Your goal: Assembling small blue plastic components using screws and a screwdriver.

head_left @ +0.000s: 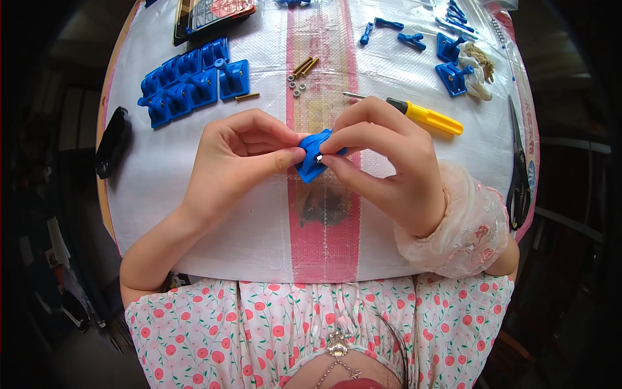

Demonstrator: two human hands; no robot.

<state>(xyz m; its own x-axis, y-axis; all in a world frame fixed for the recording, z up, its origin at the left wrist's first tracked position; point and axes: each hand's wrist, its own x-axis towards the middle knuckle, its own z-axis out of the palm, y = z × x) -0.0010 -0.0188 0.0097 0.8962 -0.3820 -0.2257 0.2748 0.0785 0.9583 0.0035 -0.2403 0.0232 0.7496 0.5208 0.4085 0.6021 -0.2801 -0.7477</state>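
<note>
Over the pink stripe of the table cover, my left hand [236, 152] pinches a small blue plastic part [311, 171] by its left side between thumb and fingers. My right hand [398, 159] closes in from the other side, thumb and fingertips pressed around a small silver nut [319, 157] against the blue part. The fingers hide much of the part's upper right side. Just beyond my hands lie several loose silver nuts [297, 85] and brass-coloured screws [306, 66]. Another brass screw [247, 97] rests further left.
Blue assembled pieces [188, 89] stand in rows at the far left. A yellow-handled screwdriver [434, 120] lies beyond my right hand. Further off are blue square-based pieces [451, 78] and loose blue levers [411, 42]. Black scissors [519, 188] lie at the right edge, a black object [113, 142] at the left.
</note>
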